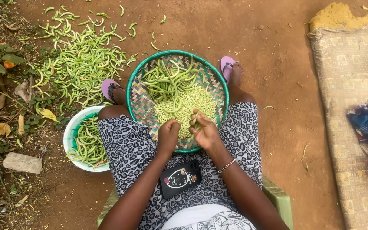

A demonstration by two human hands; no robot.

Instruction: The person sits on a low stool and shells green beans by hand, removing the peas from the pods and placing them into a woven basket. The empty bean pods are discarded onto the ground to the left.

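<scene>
Two hands work over a woven tray (pixel 138 102) of shelled beans (pixel 188 106): right hand (pixel 204 131) fingers pinch a green pod (pixel 197 120), left hand (pixel 168 134) clenched beside it, above the lap.

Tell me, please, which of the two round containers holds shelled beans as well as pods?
The woven green-rimmed basket on the person's lap, under both hands: it holds a pale heap of shelled beans beside green pods. The white bowl on the ground holds only pods.

Bare red-brown earth (pixel 252 25), strewn with a heap of empty green pods (pixel 79 59), bearing a white bowl (pixel 70 132) of pods and a patterned mat (pixel 346 85)
</scene>
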